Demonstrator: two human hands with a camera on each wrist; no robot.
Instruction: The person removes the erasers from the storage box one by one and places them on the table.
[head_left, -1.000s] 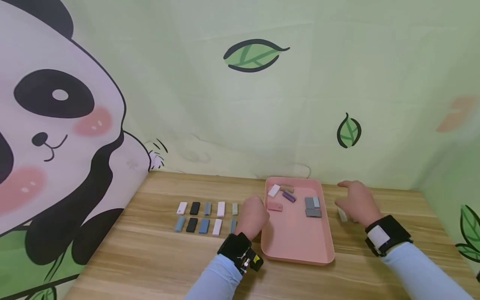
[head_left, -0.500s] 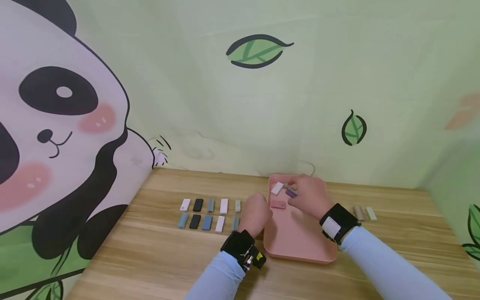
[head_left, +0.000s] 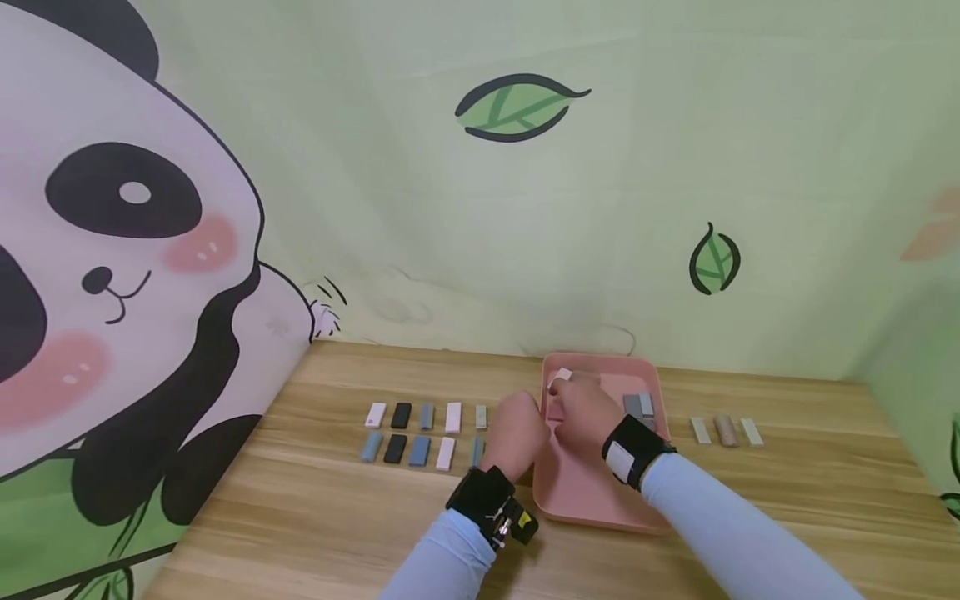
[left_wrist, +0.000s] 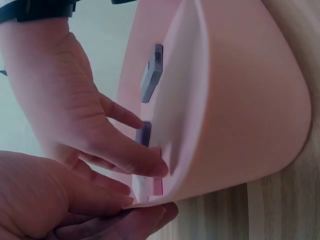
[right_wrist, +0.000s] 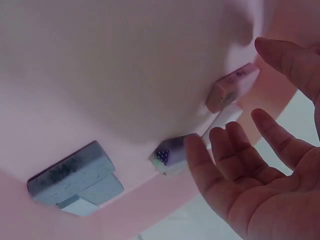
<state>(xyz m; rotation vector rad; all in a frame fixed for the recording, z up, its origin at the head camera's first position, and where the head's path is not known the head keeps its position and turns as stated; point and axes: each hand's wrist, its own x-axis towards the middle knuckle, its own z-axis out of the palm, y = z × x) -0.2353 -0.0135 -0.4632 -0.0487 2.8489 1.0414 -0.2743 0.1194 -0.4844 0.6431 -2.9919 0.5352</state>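
Pink block (right_wrist: 232, 87) is lying in the pink tray (head_left: 592, 500) at centre frame, with the right hand (head_left: 581, 412) reaching over it, fingers spread and gripping nothing, while the left hand (head_left: 513, 433) is curling against the tray's left rim, seemingly steadying it.

1. Pink tray (head_left: 592, 500): shallow, rounded corners, flat on the wooden table
2. Pink block (right_wrist: 232, 87): small rectangular tile lying flat inside the tray near its left wall
3. Purple block (right_wrist: 170, 152): small tile beside the pink one
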